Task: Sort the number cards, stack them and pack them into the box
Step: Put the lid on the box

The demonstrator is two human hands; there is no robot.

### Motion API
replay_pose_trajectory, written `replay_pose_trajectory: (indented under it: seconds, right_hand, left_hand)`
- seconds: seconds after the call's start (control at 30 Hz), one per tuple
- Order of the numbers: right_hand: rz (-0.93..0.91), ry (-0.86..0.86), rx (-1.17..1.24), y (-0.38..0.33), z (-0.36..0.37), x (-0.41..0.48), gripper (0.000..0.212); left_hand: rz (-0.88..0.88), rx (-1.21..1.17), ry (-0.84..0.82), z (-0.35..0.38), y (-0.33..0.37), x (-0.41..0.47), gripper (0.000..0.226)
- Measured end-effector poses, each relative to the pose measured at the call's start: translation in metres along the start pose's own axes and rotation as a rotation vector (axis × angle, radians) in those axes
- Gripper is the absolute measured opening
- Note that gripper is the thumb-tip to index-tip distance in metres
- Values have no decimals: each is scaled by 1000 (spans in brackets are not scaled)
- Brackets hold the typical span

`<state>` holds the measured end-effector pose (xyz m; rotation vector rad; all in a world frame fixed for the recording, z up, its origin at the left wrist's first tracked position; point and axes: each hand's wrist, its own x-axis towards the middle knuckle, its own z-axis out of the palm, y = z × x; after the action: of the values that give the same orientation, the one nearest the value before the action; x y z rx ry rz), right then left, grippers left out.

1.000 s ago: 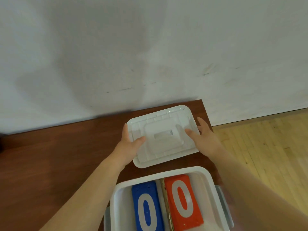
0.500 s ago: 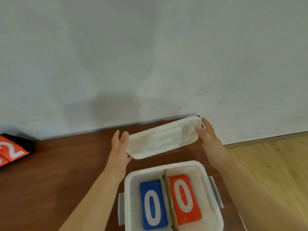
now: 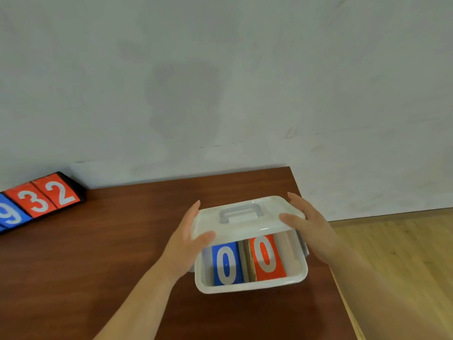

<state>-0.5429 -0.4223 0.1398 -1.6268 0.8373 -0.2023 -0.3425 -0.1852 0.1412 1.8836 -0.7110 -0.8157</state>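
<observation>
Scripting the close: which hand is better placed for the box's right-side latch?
Likely right. The right hand holds the lid just above that grey latch; the left hand grips the lid's opposite side.

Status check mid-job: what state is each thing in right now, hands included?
lid: tilted over the box, not seated.
box: on the table, partly uncovered.
blue 0 card: inside box, left.
red 0 card: inside box, right.
left hand: holds lid's left edge.
right hand: holds lid's right edge.
scoreboard: far left on table.
</observation>
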Motion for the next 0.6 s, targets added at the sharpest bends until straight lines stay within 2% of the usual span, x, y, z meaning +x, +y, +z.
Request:
replay_pose_trajectory:
  seconds: [0.07,0.1,0.37,0.5,0.6]
  right_hand:
    - [-43,-22,-64,2,4,-14,48]
    - [-62,-25,-108,6,6,-18,49]
    - [-64,37,-417,49,27,-48,99]
    - [-43,84,-534,71,36,-50,104]
    - [-35,103,-513,74,37,-51,104]
  left_hand:
    - [19,83,-17,4,-9,-13,95]
    - [32,127,-21,7,-14,-18,96]
    - [-20,431,-43,30,-45,-47,108]
    - [-15,549,-82,41,-46,-47,105]
    - [3,607,-101,43,-45,-42,102]
